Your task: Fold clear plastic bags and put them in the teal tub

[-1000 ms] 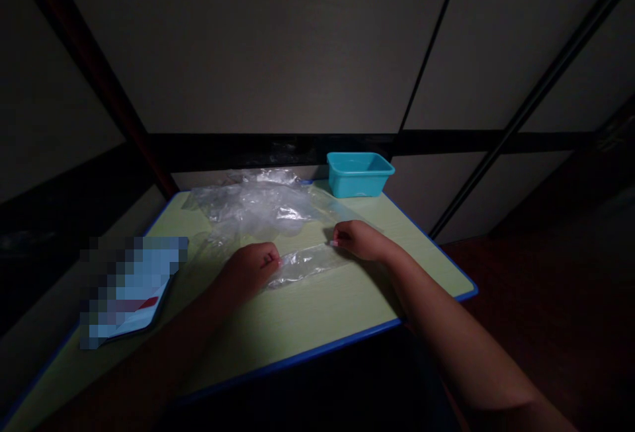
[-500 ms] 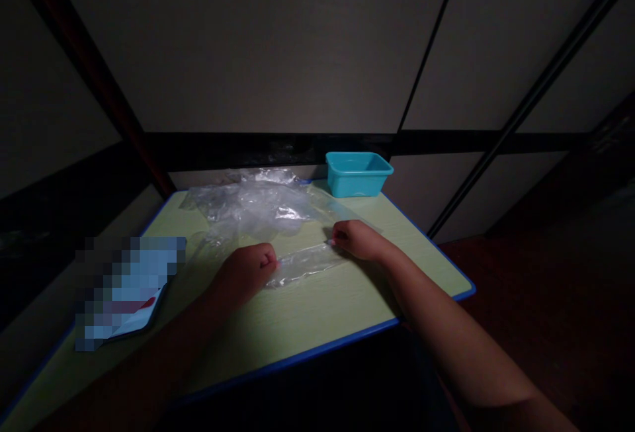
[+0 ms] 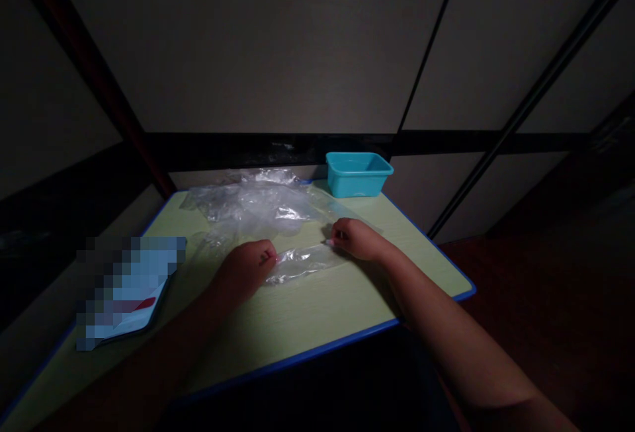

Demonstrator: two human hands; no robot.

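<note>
A clear plastic bag [image 3: 305,262] stretches between my two hands, low over the tabletop. My left hand [image 3: 252,265] is closed, pinching the bag's left end. At the other end my right hand [image 3: 353,238] pinches it too, with thumb and fingers together. Just behind the hands lies a crumpled heap of clear plastic bags [image 3: 248,204], spread over the back left of the table. Its single pieces are hard to tell apart.
A turquoise plastic basket [image 3: 358,184] stands at the table's back right corner. On the left lies a tablet or phone with a lit, blurred screen [image 3: 143,296]. The pale table [image 3: 317,333] has a blue edge, and cabinet panels [image 3: 278,55] rise behind it.
Both hands have shifted very slightly upward, and the bag between them looks more slack and wrinkled. The heap, basket and screen have stayed put.
</note>
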